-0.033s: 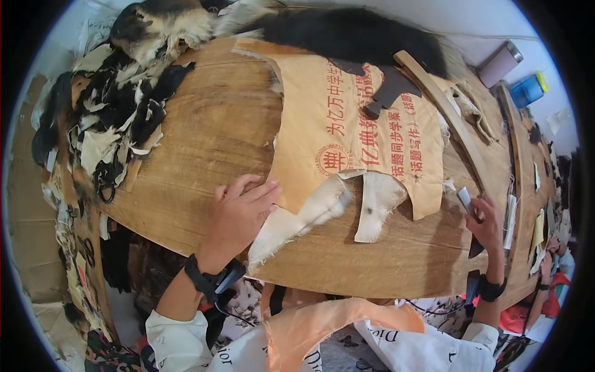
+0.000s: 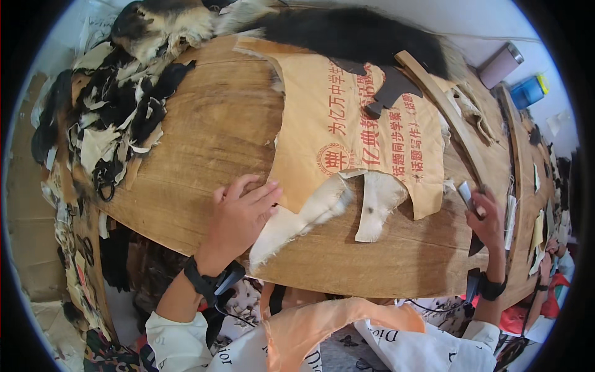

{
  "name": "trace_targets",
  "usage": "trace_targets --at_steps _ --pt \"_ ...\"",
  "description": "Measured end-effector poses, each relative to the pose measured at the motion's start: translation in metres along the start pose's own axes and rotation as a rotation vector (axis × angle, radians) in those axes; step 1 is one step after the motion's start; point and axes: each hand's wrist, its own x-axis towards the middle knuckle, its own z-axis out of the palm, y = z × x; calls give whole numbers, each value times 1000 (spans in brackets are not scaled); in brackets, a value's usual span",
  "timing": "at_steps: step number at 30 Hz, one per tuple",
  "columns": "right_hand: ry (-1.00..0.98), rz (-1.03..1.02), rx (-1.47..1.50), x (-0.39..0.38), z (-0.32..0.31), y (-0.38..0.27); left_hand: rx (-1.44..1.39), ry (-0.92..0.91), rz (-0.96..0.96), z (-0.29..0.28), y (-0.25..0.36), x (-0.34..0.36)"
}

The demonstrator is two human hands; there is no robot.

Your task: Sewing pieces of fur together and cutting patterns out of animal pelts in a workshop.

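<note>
My left hand lies flat, fingers stretched, on the lower left corner of a brown paper pattern sheet and the pale fur hide beneath it. The hide shows along the paper's lower edge, with a separate-looking flap hanging toward me. At the right, away from the sheet, my right hand is closed around a knife-like tool. Its flat metal end points up and left, and a dark part sticks out below the fist. Dark, irregular flat pieces rest on the paper.
A long curved wooden strip lies right of the paper. Black fur covers the table's far side. Black and white fur scraps pile up at left. A pink tumbler and a blue container stand far right.
My right hand and the knife-like tool have shifted very slightly up and to the right. My left hand, the paper and the hide look almost unchanged.
</note>
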Motion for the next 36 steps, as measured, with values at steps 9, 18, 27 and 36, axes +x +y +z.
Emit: trace_targets --at_steps 9,18,27,36 --pt "-351 -195 1486 100 53 -154 123 -34 -110 4 17 -26" --pt "-542 -578 743 89 148 -224 -111 169 -366 14 21 -27" --pt "-539 -685 593 90 157 -221 -252 146 -468 26 23 -17" --pt "-396 -722 557 84 168 -222 -276 266 -277 33 28 -21"
